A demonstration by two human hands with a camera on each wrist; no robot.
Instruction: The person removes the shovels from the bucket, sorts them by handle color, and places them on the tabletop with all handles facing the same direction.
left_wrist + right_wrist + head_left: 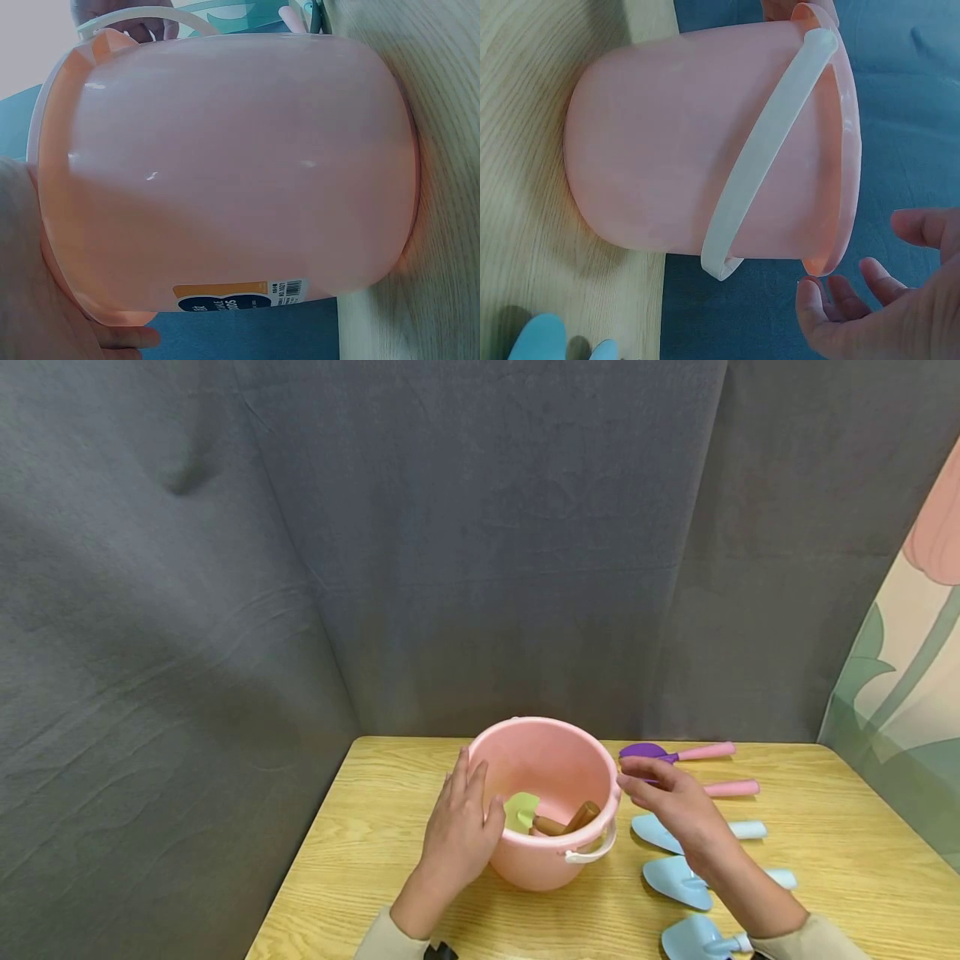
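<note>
A pink bucket [540,864] with a white handle [592,853] stands upright on the wooden table. My left hand [463,831] holds its rim on the left side, some fingers outside the wall. Inside lie a light green blade [522,810] and brown wooden handles [581,816]; whether they join is hidden. To the right of the rim, my right hand [678,802] hovers with loosely bent fingers and nothing in them. The right wrist view shows those fingers [810,304] just apart from the rim. Part of a blue shovel row lies under my right forearm.
Blue toy shovels [678,881] with pale handles line the table's right side. Behind them lie purple shovels [643,750] with pink handles, one partly covered by my right hand. Grey cloth [487,568] hangs behind and to the left. A printed floral panel [915,693] borders the right.
</note>
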